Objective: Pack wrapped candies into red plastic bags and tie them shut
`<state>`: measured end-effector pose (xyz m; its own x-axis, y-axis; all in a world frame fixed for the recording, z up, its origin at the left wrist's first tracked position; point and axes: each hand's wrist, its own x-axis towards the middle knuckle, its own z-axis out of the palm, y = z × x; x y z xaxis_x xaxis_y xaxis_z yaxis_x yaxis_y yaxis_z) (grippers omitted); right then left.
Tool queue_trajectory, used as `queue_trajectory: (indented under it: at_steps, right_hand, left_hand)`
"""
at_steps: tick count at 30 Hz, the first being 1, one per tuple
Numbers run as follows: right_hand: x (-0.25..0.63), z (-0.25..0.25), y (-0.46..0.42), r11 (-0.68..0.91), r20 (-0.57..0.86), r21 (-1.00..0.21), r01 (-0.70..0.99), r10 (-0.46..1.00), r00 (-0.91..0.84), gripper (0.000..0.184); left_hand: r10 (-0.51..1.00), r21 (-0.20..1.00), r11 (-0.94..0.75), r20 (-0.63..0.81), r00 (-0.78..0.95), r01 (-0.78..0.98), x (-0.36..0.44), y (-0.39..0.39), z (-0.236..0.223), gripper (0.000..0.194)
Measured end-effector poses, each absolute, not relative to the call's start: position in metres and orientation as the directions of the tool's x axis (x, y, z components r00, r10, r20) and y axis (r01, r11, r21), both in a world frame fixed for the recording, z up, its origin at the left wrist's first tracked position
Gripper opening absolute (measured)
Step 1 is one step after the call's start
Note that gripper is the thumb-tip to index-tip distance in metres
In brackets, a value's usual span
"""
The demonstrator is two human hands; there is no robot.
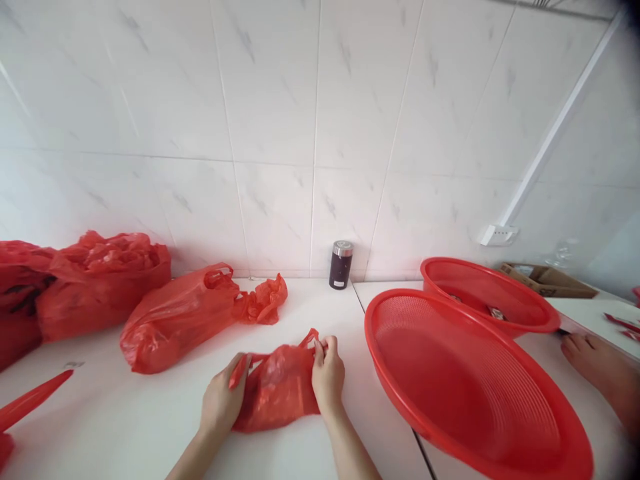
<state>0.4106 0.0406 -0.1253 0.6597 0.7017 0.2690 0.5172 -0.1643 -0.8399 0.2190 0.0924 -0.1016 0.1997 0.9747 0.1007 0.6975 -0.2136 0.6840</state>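
Observation:
A small red plastic bag (280, 390) with something packed inside rests on the white table (165, 427) in front of me. My left hand (223, 393) is closed on the bag's left side, a strip of red plastic showing by the fingers. At the upper right corner, my right hand (329, 375) pinches one of the bag's handles. What the bag contains shows only as pale, blurry shapes through the plastic. Just beyond it lies a larger filled red bag (175, 320) on its side, its handles toward the right.
Fuller red bags (100, 287) stand at the left by the tiled wall. A dark steel-lidded bottle (341, 265) is at the back. To the right lie a red basket (450, 373), another red basket (480, 280) holding small items, a cardboard box (555, 280) and another person's hand (590, 357).

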Motion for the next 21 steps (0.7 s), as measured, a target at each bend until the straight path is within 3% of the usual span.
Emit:
queue_trajectory:
  at_steps: [4,6,8,10,12,13,15,17,21]
  right_hand:
    - [0.408,-0.129,0.042,-0.032,0.253,-0.920,0.392,0.714,0.652,0.030]
    - [0.409,-0.131,0.043,0.078,0.242,-0.958,0.276,0.740,0.628,0.032]
    - [0.411,-0.130,0.043,0.175,0.198,-0.980,0.096,0.774,0.601,0.033]
    - [0.412,-0.125,0.042,0.220,0.133,-0.971,-0.089,0.816,0.563,0.035]
    - [0.412,-0.118,0.039,0.234,0.105,-0.954,-0.186,0.845,0.524,0.044]
    - [0.411,-0.114,0.037,0.236,0.104,-0.951,-0.201,0.853,0.512,0.051]
    - [0.410,-0.108,0.034,0.238,0.108,-0.950,-0.205,0.861,0.496,0.061]
    - [0.412,-0.106,0.031,0.230,0.097,-0.949,-0.216,0.866,0.491,0.068]
    - [0.422,-0.110,0.028,0.261,0.058,-0.943,-0.206,0.741,0.669,0.075]
  left_hand:
    - [0.990,0.890,-0.024,-0.042,0.135,0.455,0.188,0.071,-0.109,0.042]
    - [0.983,0.927,0.120,-0.160,0.086,0.354,0.175,0.068,-0.105,0.044]
    - [0.991,0.921,0.123,-0.133,0.001,0.369,0.168,0.069,-0.093,0.042]
    - [0.989,0.853,-0.076,0.131,-0.070,0.516,0.169,0.072,-0.077,0.042]
    - [0.917,0.667,-0.308,0.397,0.026,0.678,0.183,0.074,-0.062,0.037]
    - [0.879,0.570,-0.403,0.460,0.128,0.716,0.195,0.075,-0.057,0.033]
    - [0.829,0.450,-0.544,0.418,0.371,0.708,0.221,0.076,-0.054,0.027]
    - [0.787,0.399,-0.616,0.269,0.556,0.679,0.246,0.079,-0.056,0.031]
    - [0.734,0.347,-0.646,0.039,0.678,0.679,0.261,0.086,-0.056,0.022]
